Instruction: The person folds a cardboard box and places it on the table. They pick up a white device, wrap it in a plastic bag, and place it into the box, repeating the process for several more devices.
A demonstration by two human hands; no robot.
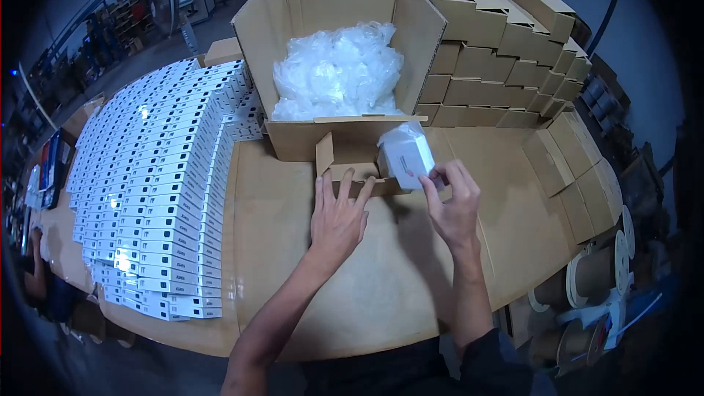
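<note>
My right hand (456, 202) pinches the lower right corner of a small white packet (411, 158) in clear plastic wrap, holding it tilted above the right end of a small open cardboard box (356, 169). My left hand (339, 213) rests with spread fingers on the near edge of that box. The small box's left flap stands upright. Behind it stands a large open carton (308, 139) filled with clear plastic bags (337, 70). Its contents below the top layer are hidden.
Long stacks of white boxes (158, 205) cover the left of the table (352, 286). Folded brown cartons (477, 66) are piled at the back right, with more cardboard boxes (579, 169) along the right edge. Spools (601, 279) stand beyond it. A person's arm (35, 264) shows at far left.
</note>
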